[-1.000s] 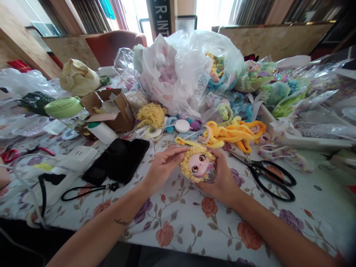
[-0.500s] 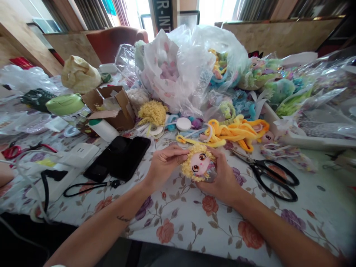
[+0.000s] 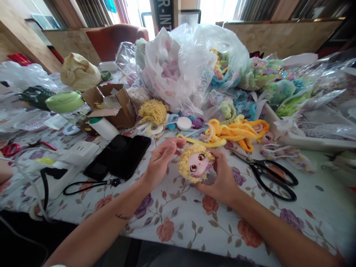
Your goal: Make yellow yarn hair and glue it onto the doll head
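Observation:
My right hand [image 3: 221, 177] cups a small doll head [image 3: 196, 165] with a pink face, brown eyes and curly yellow hair, just above the floral tablecloth [image 3: 194, 222]. My left hand [image 3: 161, 159] hovers at the doll's upper left, fingers curled with the tips pinched close to the yellow curls. Whether the fingertips hold a strand I cannot make out. Black scissors [image 3: 271, 176] lie to the right of my right hand. An orange and yellow yarn bundle [image 3: 236, 131] lies just behind the doll.
Two black phones [image 3: 119, 155] and a white power strip [image 3: 66, 159] with cables lie to the left. A cardboard box [image 3: 111, 105], a yellow curl tuft [image 3: 152, 111] and plastic bags [image 3: 189, 63] of colourful plush parts crowd the back. Red-handled pliers [image 3: 11, 148] lie far left.
My left hand has lifted a little off the doll's hair and its fingers have loosened. The doll head has tilted slightly left in my right hand.

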Demonstrator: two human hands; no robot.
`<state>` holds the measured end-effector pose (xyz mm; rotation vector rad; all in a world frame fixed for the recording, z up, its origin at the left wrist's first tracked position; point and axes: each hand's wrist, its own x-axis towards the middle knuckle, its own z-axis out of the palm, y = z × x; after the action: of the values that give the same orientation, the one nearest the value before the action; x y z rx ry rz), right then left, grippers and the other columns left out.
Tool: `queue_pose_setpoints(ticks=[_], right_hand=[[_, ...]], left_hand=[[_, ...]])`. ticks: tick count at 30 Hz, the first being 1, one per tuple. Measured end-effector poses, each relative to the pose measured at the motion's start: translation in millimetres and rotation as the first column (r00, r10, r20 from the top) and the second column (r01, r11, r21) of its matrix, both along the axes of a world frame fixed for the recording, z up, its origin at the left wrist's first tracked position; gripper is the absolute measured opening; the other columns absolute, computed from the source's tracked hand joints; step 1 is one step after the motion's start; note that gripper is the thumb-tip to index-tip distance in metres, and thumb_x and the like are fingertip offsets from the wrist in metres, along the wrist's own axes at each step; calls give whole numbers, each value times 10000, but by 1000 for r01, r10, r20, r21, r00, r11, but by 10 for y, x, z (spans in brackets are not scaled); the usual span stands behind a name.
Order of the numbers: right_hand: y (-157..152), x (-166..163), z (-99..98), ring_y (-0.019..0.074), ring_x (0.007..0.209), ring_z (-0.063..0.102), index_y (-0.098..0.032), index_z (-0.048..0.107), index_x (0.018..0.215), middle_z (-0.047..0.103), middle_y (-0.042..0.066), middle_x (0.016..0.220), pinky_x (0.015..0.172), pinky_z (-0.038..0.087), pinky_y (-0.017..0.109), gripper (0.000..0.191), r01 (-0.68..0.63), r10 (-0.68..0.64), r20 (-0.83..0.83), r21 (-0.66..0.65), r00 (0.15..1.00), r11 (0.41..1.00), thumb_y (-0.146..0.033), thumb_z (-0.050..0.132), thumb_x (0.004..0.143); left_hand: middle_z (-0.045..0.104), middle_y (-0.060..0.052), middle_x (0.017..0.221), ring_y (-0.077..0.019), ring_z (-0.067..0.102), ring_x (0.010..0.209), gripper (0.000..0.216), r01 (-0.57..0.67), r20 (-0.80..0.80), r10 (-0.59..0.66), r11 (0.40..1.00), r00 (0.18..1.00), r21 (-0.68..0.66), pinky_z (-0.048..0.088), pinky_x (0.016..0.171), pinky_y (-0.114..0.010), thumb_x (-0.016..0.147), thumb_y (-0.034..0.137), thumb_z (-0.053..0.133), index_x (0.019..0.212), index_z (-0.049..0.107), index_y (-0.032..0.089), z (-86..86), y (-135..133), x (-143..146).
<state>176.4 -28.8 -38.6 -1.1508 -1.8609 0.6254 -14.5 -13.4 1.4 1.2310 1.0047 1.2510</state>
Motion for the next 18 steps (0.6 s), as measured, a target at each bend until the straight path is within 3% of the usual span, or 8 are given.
queue_pose_setpoints(ticks=[3,7,9,12,15,18], right_hand=[[-1,-28,-16,303,1180,495,-269,318,1261,462,127,1294,941,462,474,740,-40,40,-16,9,999,999,-265,710,632],[-1,-39,-2,295,1178,495,-267,330,1264,462,127,1294,940,461,477,707,-52,52,-19,5,998,999,-264,695,659],[8,-35,15,286,1163,504,-263,337,1270,469,121,1275,937,464,472,697,-49,47,-47,-22,998,999,-246,687,667],[42,-23,30,258,1102,537,-265,371,1237,495,102,1212,907,488,443,617,-36,25,-136,-77,990,996,-225,666,696],[83,-11,30,239,1094,543,-261,388,1192,517,88,1172,920,484,427,506,-62,28,-266,-119,964,991,-253,637,751],[100,-1,44,246,1123,531,-256,389,1176,524,93,1187,947,469,443,463,-86,34,-319,-148,947,985,-289,625,779]], left_hand=[[548,-71,1300,-282,442,1246,587,109,6,-110,991,994,76,357,1026,-346,786,643,482,1193,611,241,42,-43,17],[425,-74,1425,-317,301,1352,705,262,-109,-248,952,963,155,228,1121,-373,738,655,537,1305,517,236,96,-71,4],[358,-65,1468,-319,272,1368,717,282,-148,-262,950,954,134,250,1115,-381,726,569,628,1350,456,259,98,-56,-28],[245,-24,1526,-317,231,1391,917,347,-185,-334,937,924,43,308,1092,-357,588,305,819,1392,378,330,73,-5,-74],[293,-36,1509,-312,302,1365,988,408,-43,-411,911,911,-59,378,1046,-368,579,197,817,1416,318,360,39,58,-85],[408,-57,1446,-306,403,1307,928,392,67,-386,912,920,-124,424,1004,-371,625,213,792,1416,325,343,3,106,-68]])
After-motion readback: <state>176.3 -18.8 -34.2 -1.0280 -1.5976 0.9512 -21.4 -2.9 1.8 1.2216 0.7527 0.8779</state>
